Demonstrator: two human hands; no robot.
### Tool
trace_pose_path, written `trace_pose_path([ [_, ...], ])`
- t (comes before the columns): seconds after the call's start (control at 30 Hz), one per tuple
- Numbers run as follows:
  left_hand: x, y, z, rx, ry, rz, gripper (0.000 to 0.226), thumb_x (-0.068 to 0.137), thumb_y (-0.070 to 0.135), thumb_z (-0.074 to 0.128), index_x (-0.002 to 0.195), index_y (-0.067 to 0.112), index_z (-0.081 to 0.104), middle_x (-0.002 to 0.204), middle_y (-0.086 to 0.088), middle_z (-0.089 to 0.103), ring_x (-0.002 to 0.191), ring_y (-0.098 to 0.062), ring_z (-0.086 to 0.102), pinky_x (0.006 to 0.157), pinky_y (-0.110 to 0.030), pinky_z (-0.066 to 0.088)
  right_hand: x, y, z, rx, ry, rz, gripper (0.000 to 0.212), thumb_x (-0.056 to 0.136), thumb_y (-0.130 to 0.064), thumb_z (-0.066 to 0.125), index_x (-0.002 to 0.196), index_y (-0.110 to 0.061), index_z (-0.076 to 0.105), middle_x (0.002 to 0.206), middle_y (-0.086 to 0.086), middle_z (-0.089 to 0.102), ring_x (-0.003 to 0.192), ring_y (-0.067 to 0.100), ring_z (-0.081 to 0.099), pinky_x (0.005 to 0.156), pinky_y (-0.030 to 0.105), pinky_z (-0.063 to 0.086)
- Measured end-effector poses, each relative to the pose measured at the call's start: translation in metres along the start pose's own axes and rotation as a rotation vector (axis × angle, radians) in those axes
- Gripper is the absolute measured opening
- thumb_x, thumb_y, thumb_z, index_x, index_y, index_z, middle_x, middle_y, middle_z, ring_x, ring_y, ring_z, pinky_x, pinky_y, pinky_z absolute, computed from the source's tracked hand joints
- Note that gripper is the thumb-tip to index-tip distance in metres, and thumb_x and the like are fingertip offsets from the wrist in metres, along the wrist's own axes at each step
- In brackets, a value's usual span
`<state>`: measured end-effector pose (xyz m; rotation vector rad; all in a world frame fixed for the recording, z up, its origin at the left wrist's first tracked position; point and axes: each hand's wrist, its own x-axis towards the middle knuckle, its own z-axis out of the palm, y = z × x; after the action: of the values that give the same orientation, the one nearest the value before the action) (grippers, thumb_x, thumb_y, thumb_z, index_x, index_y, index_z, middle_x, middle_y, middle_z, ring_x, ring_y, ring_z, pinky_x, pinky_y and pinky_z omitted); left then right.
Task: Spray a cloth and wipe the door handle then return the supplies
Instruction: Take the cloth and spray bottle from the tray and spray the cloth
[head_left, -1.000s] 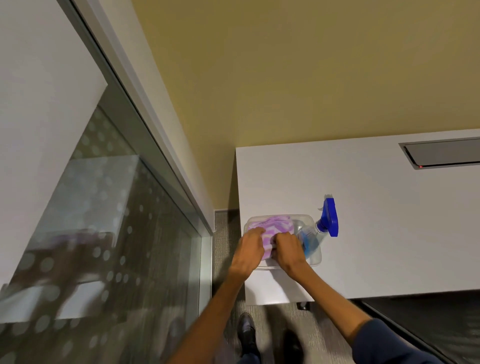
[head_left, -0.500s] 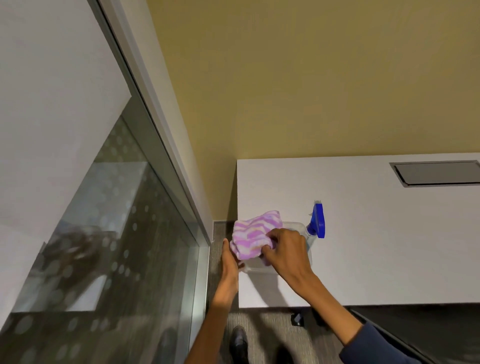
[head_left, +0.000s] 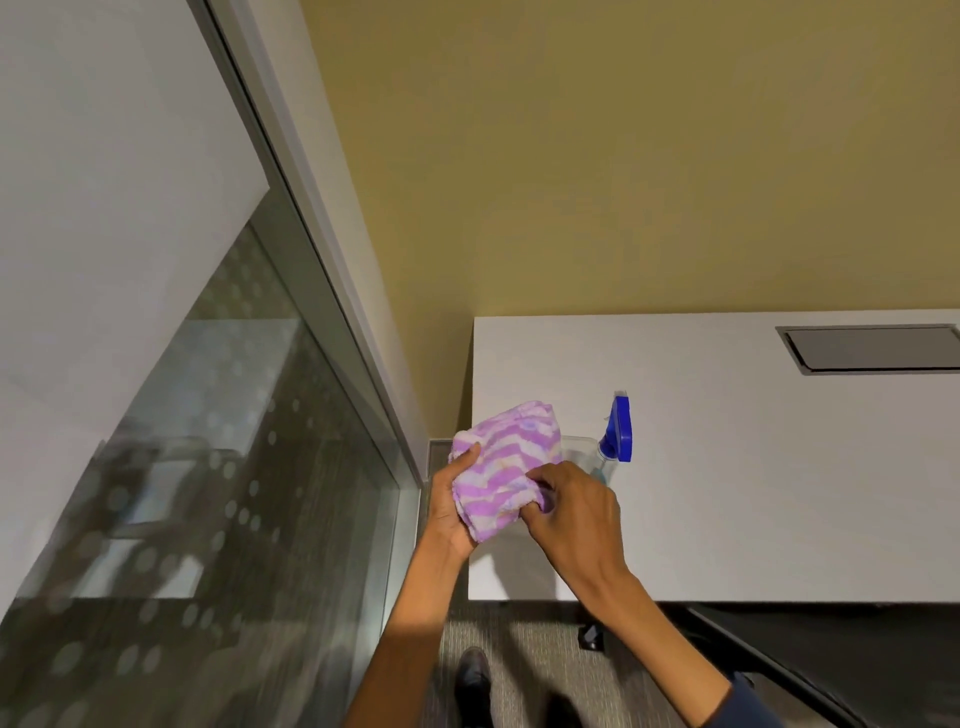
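Observation:
A folded purple-and-white striped cloth (head_left: 506, 462) is held up above the left end of the white table (head_left: 753, 467). My left hand (head_left: 451, 506) grips its left and underside, thumb on top. My right hand (head_left: 574, 512) pinches its lower right edge. Behind the cloth a clear plastic bin (head_left: 579, 448) sits on the table, mostly hidden. A spray bottle with a blue trigger head (head_left: 618, 431) lies in it, head sticking out over the right rim. No door handle is in view.
A frosted, dotted glass panel (head_left: 218, 493) in a grey frame (head_left: 332, 270) runs along the left. A yellow wall is behind the table. A grey hatch (head_left: 872, 348) is set into the table's far right. My shoes stand on grey carpet (head_left: 524, 670) below.
The cloth has been lifted out of the bin. It went up in my right hand, then my left hand came back onto it. The bottle has stayed in the bin.

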<state>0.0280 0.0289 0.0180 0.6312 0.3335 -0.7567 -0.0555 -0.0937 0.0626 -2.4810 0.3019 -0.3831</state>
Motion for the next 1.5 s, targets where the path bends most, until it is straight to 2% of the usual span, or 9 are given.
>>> trace_pose_path([
  [0.1, -0.004, -0.009, 0.002, 0.153, 0.087, -0.014, 0.076, 0.050, 0.023, 0.093, 0.114, -0.001, 0.062, 0.086, -0.015, 0.072, 0.076, -0.029, 0.071, 0.063, -0.040, 0.061, -0.010, -0.001, -0.003, 0.018, -0.002, -0.025, 0.023, 0.077, -0.020, 0.076, 0.100, -0.016, 0.071, 0.089, 0.001, 0.071, 0.074, 0.016, 0.066, 0.059, 0.007, 0.032],
  [0.2, -0.040, -0.018, -0.007, 0.369, 0.143, 0.095, 0.050, 0.095, 0.010, 0.056, 0.143, 0.009, 0.042, 0.096, -0.006, 0.069, 0.090, -0.021, 0.067, 0.094, -0.030, 0.054, -0.015, 0.003, -0.006, 0.060, -0.073, -0.038, 0.045, 0.075, -0.024, 0.073, 0.118, -0.018, 0.062, 0.115, 0.004, 0.061, 0.105, 0.017, 0.057, 0.078, 0.022, 0.045],
  [0.37, -0.061, -0.012, -0.009, 0.522, 0.002, 0.163, 0.069, 0.072, 0.013, 0.082, 0.131, 0.028, 0.049, 0.112, 0.009, 0.069, 0.100, -0.008, 0.068, 0.082, -0.025, 0.058, -0.008, 0.009, -0.016, 0.515, -0.218, 0.304, 0.059, 0.077, -0.037, 0.058, 0.133, -0.031, 0.039, 0.133, -0.007, 0.047, 0.121, 0.009, 0.045, 0.097, 0.029, 0.040],
  [0.47, -0.026, -0.003, -0.001, 0.195, 0.080, -0.128, 0.072, 0.062, 0.029, 0.085, 0.124, 0.009, 0.054, 0.089, -0.011, 0.072, 0.079, -0.028, 0.072, 0.063, -0.041, 0.060, 0.002, 0.008, -0.012, 0.756, -0.295, 0.525, 0.067, 0.083, -0.047, 0.064, 0.139, -0.028, 0.033, 0.129, -0.003, 0.050, 0.110, 0.012, 0.057, 0.077, 0.020, 0.051],
  [0.6, -0.015, -0.005, -0.001, 0.195, 0.078, -0.118, 0.076, 0.061, 0.030, 0.087, 0.127, 0.007, 0.059, 0.102, -0.015, 0.070, 0.093, -0.033, 0.069, 0.075, -0.047, 0.059, 0.005, 0.017, -0.003, 0.855, -0.365, 0.671, 0.057, 0.086, -0.038, 0.071, 0.133, -0.017, 0.046, 0.120, 0.002, 0.064, 0.097, 0.014, 0.069, 0.054, 0.018, 0.053],
  [0.97, 0.007, -0.009, -0.022, 0.110, 0.008, -0.153, 0.081, 0.058, 0.029, 0.091, 0.130, 0.011, 0.058, 0.111, -0.015, 0.068, 0.105, -0.033, 0.065, 0.090, -0.051, 0.055, -0.010, 0.044, 0.011, 0.655, -0.040, 0.625, 0.034, 0.079, -0.058, 0.069, 0.102, -0.034, 0.060, 0.101, -0.005, 0.069, 0.091, 0.018, 0.071, 0.080, 0.049, 0.060],
  [1.13, 0.017, 0.006, -0.032, 0.053, -0.006, -0.116, 0.081, 0.060, 0.028, 0.090, 0.132, 0.009, 0.056, 0.113, -0.014, 0.067, 0.105, -0.032, 0.065, 0.094, -0.052, 0.051, -0.002, 0.086, -0.009, 0.548, 0.193, 0.601, 0.067, 0.068, -0.056, 0.080, 0.112, -0.017, 0.049, 0.102, 0.005, 0.054, 0.091, 0.024, 0.056, 0.076, 0.033, 0.049],
  [1.3, 0.024, 0.020, -0.032, 0.089, 0.018, -0.092, 0.088, 0.067, 0.033, 0.085, 0.143, 0.012, 0.044, 0.122, -0.013, 0.061, 0.118, -0.032, 0.056, 0.104, -0.054, 0.041, 0.045, 0.120, -0.013, 0.507, -0.034, 0.328, 0.107, 0.059, -0.050, 0.086, 0.144, -0.025, 0.026, 0.146, 0.000, 0.036, 0.127, 0.013, 0.043, 0.098, 0.030, 0.046],
  [1.5, 0.031, 0.029, -0.021, 0.107, 0.019, -0.034, 0.086, 0.067, 0.033, 0.085, 0.141, 0.011, 0.047, 0.116, -0.013, 0.065, 0.110, -0.030, 0.062, 0.102, -0.051, 0.045, 0.067, 0.114, 0.007, 0.540, -0.032, 0.216, 0.044, 0.081, -0.038, 0.071, 0.120, -0.027, 0.054, 0.121, -0.003, 0.063, 0.112, 0.008, 0.060, 0.094, 0.027, 0.051],
])
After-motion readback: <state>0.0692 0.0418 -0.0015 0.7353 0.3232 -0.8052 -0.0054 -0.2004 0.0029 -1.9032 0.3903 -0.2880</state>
